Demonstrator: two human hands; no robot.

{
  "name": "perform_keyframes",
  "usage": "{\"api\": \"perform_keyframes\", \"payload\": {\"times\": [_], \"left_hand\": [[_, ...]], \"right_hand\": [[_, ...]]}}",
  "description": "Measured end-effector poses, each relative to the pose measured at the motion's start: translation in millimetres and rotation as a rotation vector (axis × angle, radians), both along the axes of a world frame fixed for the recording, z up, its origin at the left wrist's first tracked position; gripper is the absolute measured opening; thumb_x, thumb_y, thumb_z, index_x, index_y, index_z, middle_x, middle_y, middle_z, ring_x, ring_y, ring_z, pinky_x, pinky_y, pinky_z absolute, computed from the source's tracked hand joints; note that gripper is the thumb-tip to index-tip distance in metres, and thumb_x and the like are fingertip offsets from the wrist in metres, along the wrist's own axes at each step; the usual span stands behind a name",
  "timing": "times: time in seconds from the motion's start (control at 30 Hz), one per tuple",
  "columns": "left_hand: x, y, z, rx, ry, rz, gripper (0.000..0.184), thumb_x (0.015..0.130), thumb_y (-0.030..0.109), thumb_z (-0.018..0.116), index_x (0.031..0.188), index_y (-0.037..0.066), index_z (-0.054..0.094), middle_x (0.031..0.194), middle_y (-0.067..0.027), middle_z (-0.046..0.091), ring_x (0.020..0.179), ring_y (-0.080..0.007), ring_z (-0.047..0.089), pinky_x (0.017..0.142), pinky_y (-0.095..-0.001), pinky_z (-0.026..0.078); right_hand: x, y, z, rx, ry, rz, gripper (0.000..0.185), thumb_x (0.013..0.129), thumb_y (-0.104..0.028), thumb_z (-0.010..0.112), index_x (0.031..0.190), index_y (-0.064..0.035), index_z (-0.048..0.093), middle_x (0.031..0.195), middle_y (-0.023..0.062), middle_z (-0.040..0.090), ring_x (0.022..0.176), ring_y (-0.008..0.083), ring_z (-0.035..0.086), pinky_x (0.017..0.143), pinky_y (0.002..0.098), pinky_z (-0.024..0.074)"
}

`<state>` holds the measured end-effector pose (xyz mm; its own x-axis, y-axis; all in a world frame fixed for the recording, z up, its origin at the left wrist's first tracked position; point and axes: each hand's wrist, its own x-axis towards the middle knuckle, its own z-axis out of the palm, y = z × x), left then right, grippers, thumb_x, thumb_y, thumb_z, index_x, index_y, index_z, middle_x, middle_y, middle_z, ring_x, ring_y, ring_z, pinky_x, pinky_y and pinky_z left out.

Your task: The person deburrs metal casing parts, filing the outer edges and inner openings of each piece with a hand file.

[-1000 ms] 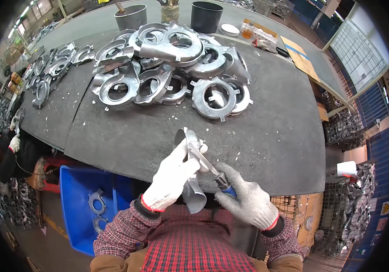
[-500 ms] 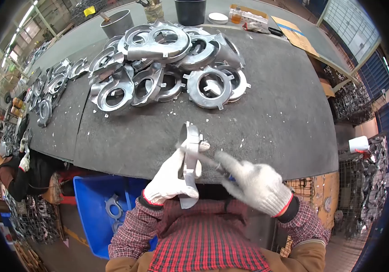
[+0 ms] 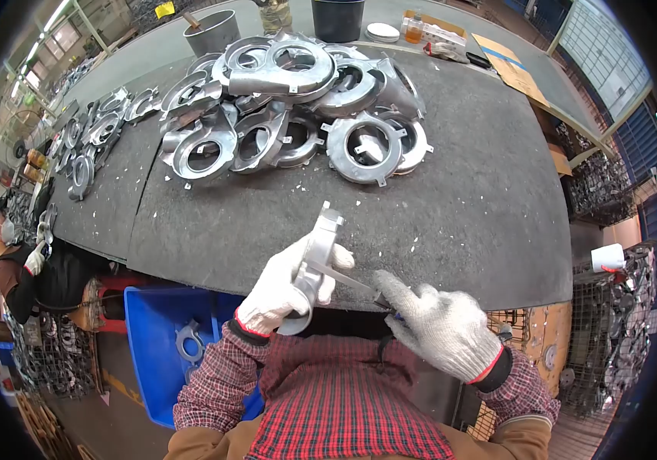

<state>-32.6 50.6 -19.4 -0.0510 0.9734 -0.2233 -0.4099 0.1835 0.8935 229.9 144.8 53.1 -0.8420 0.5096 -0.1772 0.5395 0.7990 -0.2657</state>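
Observation:
In a white knit glove, my left hand (image 3: 276,290) is closed around a silvery metal casting (image 3: 317,249), held on edge above the table's front edge. My right hand (image 3: 447,326), gloved too, grips the dark handle of a flat metal file (image 3: 347,280), with its index finger along the tool. The file's blade lies across the casting, and its far end meets the part beside my left fingers. Beyond my hands, similar ring-shaped castings (image 3: 282,73) are heaped on the dark table (image 3: 458,207).
A blue bin (image 3: 144,353) with castings stands below the table at left. At far left a masked person (image 3: 18,268) holds a part. Two buckets (image 3: 213,32), a cardboard piece (image 3: 508,69) and a bottle (image 3: 414,29) lie at the back. Wire cages (image 3: 612,330) stand right.
The casting in my left hand has turned and now leans to the right at its top. My right hand and the file have shifted slightly right and down since the last frame.

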Motion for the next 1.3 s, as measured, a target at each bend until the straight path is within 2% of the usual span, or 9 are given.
{"api": "perform_keyframes", "payload": {"times": [0.03, 0.1, 0.13, 0.77, 0.8, 1.03, 1.17, 1.23, 1.3], "left_hand": [[-1.9, -0.9, -2.6, 0.002, 0.001, -0.006, 0.140, 0.046, 0.080, 0.101, 0.145, -0.008, 0.057, 0.126, -0.0095, 0.069, 0.083, -0.0093, 0.066, 0.075, -0.0263, 0.056], [-3.0, -2.6, -11.0, 0.061, -0.169, -0.005, 0.106, 0.048, 0.016, 0.100, 0.145, -0.002, 0.061, 0.127, -0.0077, 0.071, 0.083, -0.0116, 0.066, 0.075, -0.0272, 0.055], [-2.2, -2.8, -12.4, 0.054, -0.174, -0.057, 0.104, 0.049, 0.015, 0.100, 0.144, -0.002, 0.062, 0.125, -0.0064, 0.072, 0.083, -0.0107, 0.066, 0.075, -0.0260, 0.055], [-3.3, -11.7, -15.9, 0.066, -0.099, -0.085, 0.084, 0.054, 0.010, 0.093, 0.134, 0.000, 0.070, 0.110, -0.0038, 0.074, 0.084, -0.0107, 0.065, 0.073, -0.0264, 0.053], [-2.8, -12.0, -16.3, 0.057, -0.038, -0.072, 0.091, 0.052, 0.026, 0.100, 0.133, -0.001, 0.068, 0.114, -0.0062, 0.073, 0.084, -0.0112, 0.066, 0.076, -0.0268, 0.053], [-4.3, -21.2, -11.2, 0.040, 0.035, -0.051, 0.120, 0.039, 0.048, 0.112, 0.137, -0.002, 0.064, 0.114, -0.0046, 0.071, 0.086, -0.0081, 0.062, 0.079, -0.0254, 0.051], [-2.1, -24.5, -8.7, -0.018, 0.102, -0.035, 0.120, 0.041, 0.047, 0.113, 0.138, -0.004, 0.064, 0.117, -0.0064, 0.071, 0.088, -0.0079, 0.062, 0.079, -0.0249, 0.051], [-2.5, -27.6, -13.1, 0.042, -0.001, -0.041, 0.120, 0.044, 0.048, 0.112, 0.140, -0.004, 0.063, 0.117, -0.0069, 0.071, 0.088, -0.0077, 0.063, 0.079, -0.0245, 0.052], [-0.1, -31.2, -8.0, 0.033, -0.018, -0.027, 0.120, 0.045, 0.048, 0.112, 0.141, -0.005, 0.063, 0.119, -0.0072, 0.072, 0.089, -0.0081, 0.063, 0.080, -0.0249, 0.052]], "right_hand": [[0.4, -0.7, -2.5, 0.001, 0.006, 0.003, 0.072, 0.096, -0.031, 0.081, 0.161, -0.0224, 0.051, 0.088, 0.0149, 0.074, 0.073, 0.0346, 0.079, 0.060, 0.0458, 0.0649], [-0.5, -1.3, -3.5, 0.006, 0.011, 0.006, 0.072, 0.096, -0.030, 0.080, 0.162, -0.0225, 0.051, 0.088, 0.0149, 0.074, 0.073, 0.0349, 0.079, 0.059, 0.0458, 0.0650], [-3.2, -3.0, -3.6, -0.005, 0.017, 0.014, 0.072, 0.096, -0.030, 0.080, 0.162, -0.0223, 0.051, 0.088, 0.0149, 0.073, 0.072, 0.0348, 0.079, 0.059, 0.0459, 0.0649], [-5.4, 3.4, -6.0, 0.095, 0.070, -0.105, 0.064, 0.100, -0.024, 0.072, 0.160, -0.0228, 0.053, 0.091, 0.0177, 0.076, 0.073, 0.0404, 0.079, 0.063, 0.0500, 0.0650], [-3.4, 8.2, -6.1, 0.096, 0.071, -0.095, 0.064, 0.100, -0.024, 0.072, 0.160, -0.0228, 0.053, 0.091, 0.0177, 0.076, 0.073, 0.0404, 0.079, 0.063, 0.0500, 0.0650], [0.2, 24.6, -17.9, -0.759, 0.155, 0.141, 0.067, 0.102, -0.037, 0.074, 0.160, -0.0161, 0.050, 0.106, 0.0266, 0.079, 0.093, 0.0486, 0.079, 0.082, 0.0556, 0.0637], [-9.9, 9.4, -5.3, -0.648, 0.087, 0.132, 0.062, 0.102, -0.034, 0.073, 0.159, -0.0192, 0.052, 0.102, 0.0227, 0.079, 0.085, 0.0443, 0.080, 0.075, 0.0541, 0.0651], [-10.9, -5.0, -11.3, -0.009, 0.045, 0.178, 0.062, 0.100, -0.028, 0.074, 0.159, -0.0221, 0.054, 0.086, 0.0173, 0.075, 0.076, 0.0368, 0.081, 0.063, 0.0499, 0.0653], [-12.9, -9.2, -14.1, 0.089, 0.088, 0.180, 0.060, 0.099, -0.025, 0.073, 0.157, -0.0241, 0.056, 0.078, 0.0127, 0.069, 0.072, 0.0306, 0.080, 0.056, 0.0459, 0.0639]]}}
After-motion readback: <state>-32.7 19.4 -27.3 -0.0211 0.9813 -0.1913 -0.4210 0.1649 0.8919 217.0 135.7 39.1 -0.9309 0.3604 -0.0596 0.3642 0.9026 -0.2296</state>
